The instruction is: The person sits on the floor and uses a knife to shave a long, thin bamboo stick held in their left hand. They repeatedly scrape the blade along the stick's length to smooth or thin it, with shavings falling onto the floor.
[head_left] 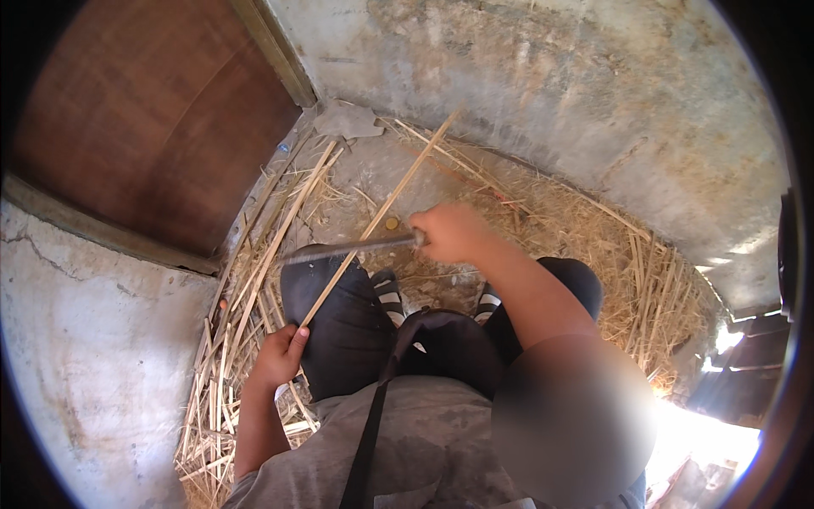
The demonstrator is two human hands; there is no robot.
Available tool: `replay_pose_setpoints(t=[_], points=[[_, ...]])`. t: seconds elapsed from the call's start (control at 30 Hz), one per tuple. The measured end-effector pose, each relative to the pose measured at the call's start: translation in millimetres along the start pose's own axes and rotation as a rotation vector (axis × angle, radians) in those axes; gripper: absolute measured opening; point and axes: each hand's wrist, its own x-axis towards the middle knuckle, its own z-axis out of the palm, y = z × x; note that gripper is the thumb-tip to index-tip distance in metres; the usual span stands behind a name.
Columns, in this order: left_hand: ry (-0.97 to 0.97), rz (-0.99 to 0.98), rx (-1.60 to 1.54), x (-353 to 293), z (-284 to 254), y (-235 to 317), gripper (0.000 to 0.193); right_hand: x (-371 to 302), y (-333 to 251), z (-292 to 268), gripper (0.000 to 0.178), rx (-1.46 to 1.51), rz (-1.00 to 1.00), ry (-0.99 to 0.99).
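Note:
A long, pale strip of split bamboo (pixel 398 188) slants from my left side up toward the far wall, passing over my left knee. My left hand (pixel 280 356) is closed around its near end, thumb on top. In my right hand (pixel 449 232) is the handle of a long-bladed knife (pixel 360 246), its blade pointing left across the strip above my left thigh. The blade is blurred by motion. Where exactly its edge meets the strip I cannot tell.
Many loose bamboo strips (pixel 237 318) lie along the left wall. Shavings (pixel 585 229) cover the floor at the right. A brown door panel (pixel 161 119) stands at far left, a stained wall (pixel 551 76) beyond. My sandalled feet (pixel 388 299) rest between my bent knees.

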Motion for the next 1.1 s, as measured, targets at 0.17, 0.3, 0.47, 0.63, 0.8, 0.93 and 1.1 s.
replay_pose_setpoints(t=[0.17, 0.3, 0.47, 0.63, 0.8, 0.93, 1.1], points=[[-0.018, -0.013, 0.008, 1.4, -5.0, 11.8, 0.052, 7.2, 40.1, 15.5, 0.028, 0.036, 0.197, 0.151], [-0.038, -0.007, 0.029, 5.6, -5.2, 8.8, 0.051, 2.3, 11.2, 13.4, 0.03, -0.021, 0.116, 0.033], [-0.005, 0.002, 0.011, -0.4, -4.8, 9.6, 0.052, 8.1, 2.0, 20.5, 0.036, 0.074, -0.049, -0.034], [0.012, -0.009, 0.035, -0.6, -2.3, 13.9, 0.052, 12.6, 57.7, 24.1, 0.035, 0.178, 0.174, 0.116], [0.006, -0.021, 0.058, 0.0, -5.5, 16.2, 0.051, 10.9, 58.4, 34.2, 0.036, 0.089, 0.172, 0.177], [0.002, -0.016, 0.083, 0.9, -5.0, 18.3, 0.05, 7.6, 7.0, 26.3, 0.035, 0.0, 0.036, -0.031], [-0.019, -0.017, 0.033, 1.5, -3.4, 6.5, 0.051, 17.6, 14.2, 38.8, 0.032, 0.122, -0.06, -0.019]])
